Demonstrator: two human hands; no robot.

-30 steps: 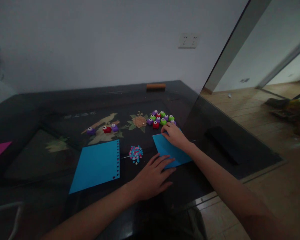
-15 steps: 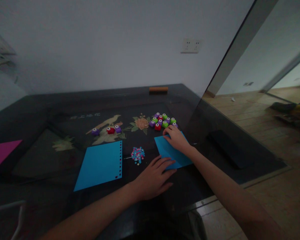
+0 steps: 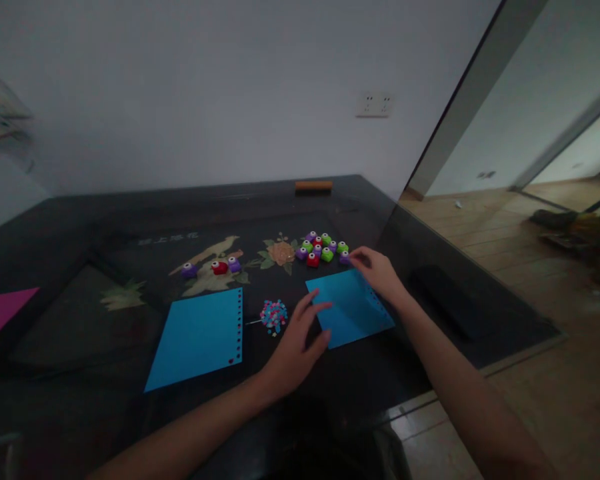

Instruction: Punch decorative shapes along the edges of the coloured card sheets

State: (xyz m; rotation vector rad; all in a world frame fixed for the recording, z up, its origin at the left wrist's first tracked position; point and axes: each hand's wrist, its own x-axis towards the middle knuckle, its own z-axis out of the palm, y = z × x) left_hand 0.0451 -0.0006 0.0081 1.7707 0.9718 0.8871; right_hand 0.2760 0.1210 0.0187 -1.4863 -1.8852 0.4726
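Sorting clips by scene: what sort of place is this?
Probably a room in a home, though I can't be sure: a flower-patterned dark table stands by a pale wall with a power outlet.

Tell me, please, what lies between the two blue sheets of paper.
In the head view, a small pile of pink, blue and white confetti lies there; the left hand is also there, some fingers over the right sheet.
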